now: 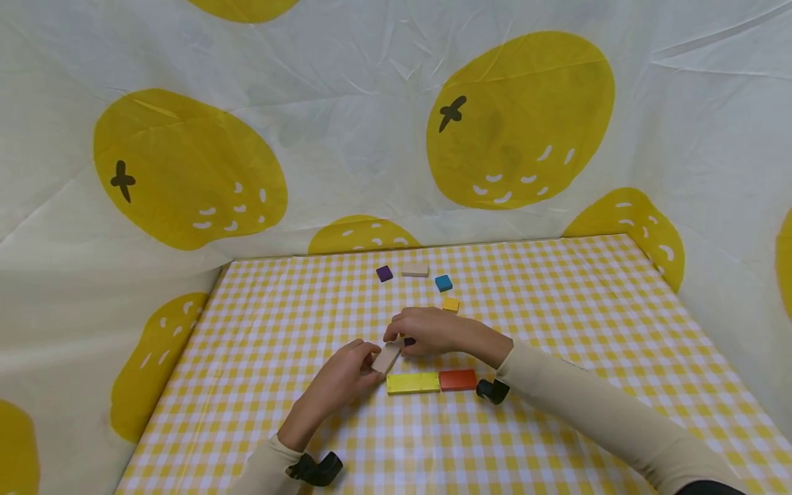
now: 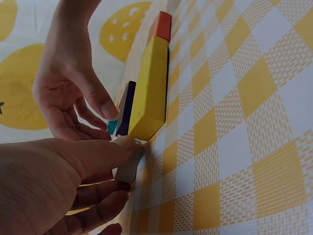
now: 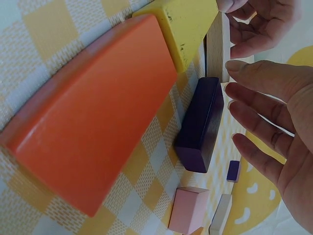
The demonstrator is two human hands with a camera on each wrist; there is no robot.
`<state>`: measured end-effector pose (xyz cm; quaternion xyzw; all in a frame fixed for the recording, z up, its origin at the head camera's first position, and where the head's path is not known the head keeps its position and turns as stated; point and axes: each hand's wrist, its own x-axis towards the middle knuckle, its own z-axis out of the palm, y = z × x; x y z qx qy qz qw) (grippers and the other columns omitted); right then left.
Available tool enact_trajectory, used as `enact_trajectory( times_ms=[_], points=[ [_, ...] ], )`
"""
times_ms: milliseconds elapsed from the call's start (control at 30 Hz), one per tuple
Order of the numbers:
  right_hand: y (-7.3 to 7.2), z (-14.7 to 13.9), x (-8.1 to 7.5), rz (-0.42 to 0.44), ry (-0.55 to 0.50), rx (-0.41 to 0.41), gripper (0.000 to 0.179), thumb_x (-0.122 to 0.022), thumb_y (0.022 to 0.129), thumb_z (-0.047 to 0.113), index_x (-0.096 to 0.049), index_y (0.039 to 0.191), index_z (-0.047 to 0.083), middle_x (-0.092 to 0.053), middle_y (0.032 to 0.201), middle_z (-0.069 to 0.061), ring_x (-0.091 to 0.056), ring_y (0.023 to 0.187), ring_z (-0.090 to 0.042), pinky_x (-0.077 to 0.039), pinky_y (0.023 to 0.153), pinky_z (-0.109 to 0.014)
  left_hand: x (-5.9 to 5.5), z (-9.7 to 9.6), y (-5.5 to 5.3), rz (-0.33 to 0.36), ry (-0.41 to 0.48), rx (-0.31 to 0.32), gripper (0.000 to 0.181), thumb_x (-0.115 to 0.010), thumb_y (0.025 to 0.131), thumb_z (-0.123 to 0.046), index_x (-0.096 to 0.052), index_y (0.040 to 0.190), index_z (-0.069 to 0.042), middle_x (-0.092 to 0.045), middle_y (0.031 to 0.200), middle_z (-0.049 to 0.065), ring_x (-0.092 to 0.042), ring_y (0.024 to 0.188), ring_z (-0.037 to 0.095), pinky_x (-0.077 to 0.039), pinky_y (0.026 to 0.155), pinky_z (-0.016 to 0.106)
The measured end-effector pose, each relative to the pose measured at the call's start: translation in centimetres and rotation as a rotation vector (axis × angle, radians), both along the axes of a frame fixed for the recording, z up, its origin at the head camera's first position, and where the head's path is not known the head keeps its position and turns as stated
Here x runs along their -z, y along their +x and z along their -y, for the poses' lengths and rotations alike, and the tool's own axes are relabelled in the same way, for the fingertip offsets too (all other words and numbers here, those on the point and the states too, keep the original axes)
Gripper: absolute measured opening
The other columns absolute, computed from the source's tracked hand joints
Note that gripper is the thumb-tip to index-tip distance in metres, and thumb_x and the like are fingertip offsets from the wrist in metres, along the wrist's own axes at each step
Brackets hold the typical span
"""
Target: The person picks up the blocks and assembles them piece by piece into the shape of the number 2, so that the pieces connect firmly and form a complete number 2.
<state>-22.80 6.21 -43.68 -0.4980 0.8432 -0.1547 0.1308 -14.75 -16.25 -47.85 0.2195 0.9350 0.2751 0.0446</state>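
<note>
A plain wooden block (image 1: 386, 357) lies slanted on the checked cloth, and my left hand (image 1: 346, 372) pinches it between thumb and fingers. My right hand (image 1: 430, 331) is at the block's far end, its thumb tip close to the wood; whether it touches cannot be told. Those right fingers are loosely extended in the right wrist view. Beside them a dark purple block (image 3: 199, 125) stands on the cloth, mostly covered by the hand in the head view. Nearer to me, a yellow block (image 1: 412, 383) and a red-orange block (image 1: 458, 380) lie end to end.
Farther back lie a small purple block (image 1: 384, 273), another plain wooden block (image 1: 415, 270), a teal block (image 1: 443, 283) and an orange-yellow block (image 1: 451, 304). A pink block (image 3: 188, 210) shows in the right wrist view. A fruit-print curtain (image 1: 359, 137) hangs behind the table.
</note>
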Motion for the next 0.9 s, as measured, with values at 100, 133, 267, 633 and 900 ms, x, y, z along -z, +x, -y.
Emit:
enact_trajectory(
  times_ms=[100,133,267,633,900],
  points=[
    [0.03,0.0,-0.06,0.006,0.001,-0.002,0.03,-0.075,0.093,0.012,-0.072,0.123,0.014,-0.07,0.116,0.0,-0.061,0.099,-0.016,-0.051,0.083,-0.029,0.03,-0.01,-0.02,-0.008,-0.007,0.006,0.038,-0.079,0.09,-0.02,-0.068,0.121,-0.002,-0.063,0.098,0.003,-0.062,0.087,0.015,-0.053,0.073,0.029],
    [0.02,-0.01,-0.04,0.006,0.003,-0.003,0.03,-0.075,0.093,0.012,-0.072,0.123,0.014,-0.07,0.116,0.0,-0.061,0.099,-0.016,-0.051,0.083,-0.029,0.03,-0.03,-0.03,-0.012,-0.007,0.007,0.038,-0.079,0.09,-0.02,-0.068,0.121,-0.002,-0.064,0.098,0.003,-0.063,0.087,0.016,-0.053,0.073,0.029],
    [0.0,-0.07,0.01,0.004,0.014,-0.006,0.03,-0.073,0.094,0.01,-0.072,0.124,0.014,-0.07,0.116,0.0,-0.058,0.097,-0.014,-0.05,0.082,-0.029,0.0,-0.1,-0.05,-0.017,-0.007,0.005,0.036,-0.078,0.091,-0.02,-0.068,0.121,-0.003,-0.064,0.099,0.003,-0.064,0.089,0.017,-0.054,0.075,0.031],
    [0.06,-0.24,0.05,0.014,0.006,-0.005,0.03,-0.071,0.095,0.008,-0.071,0.125,0.014,-0.07,0.118,-0.001,-0.059,0.099,-0.013,-0.051,0.084,-0.029,0.1,-0.07,-0.2,-0.026,-0.023,0.014,0.037,-0.078,0.091,-0.018,-0.067,0.122,-0.001,-0.063,0.097,0.003,-0.062,0.087,0.015,-0.054,0.074,0.03],
    [0.02,-0.4,0.26,0.01,0.013,-0.002,0.032,-0.074,0.094,0.011,-0.071,0.126,0.014,-0.069,0.122,0.0,-0.062,0.108,-0.018,-0.052,0.089,-0.031,-0.03,-0.07,-0.33,-0.038,-0.034,0.024,0.037,-0.078,0.091,-0.017,-0.068,0.122,-0.002,-0.062,0.095,0.001,-0.059,0.084,0.012,-0.052,0.073,0.028]
  ],
)
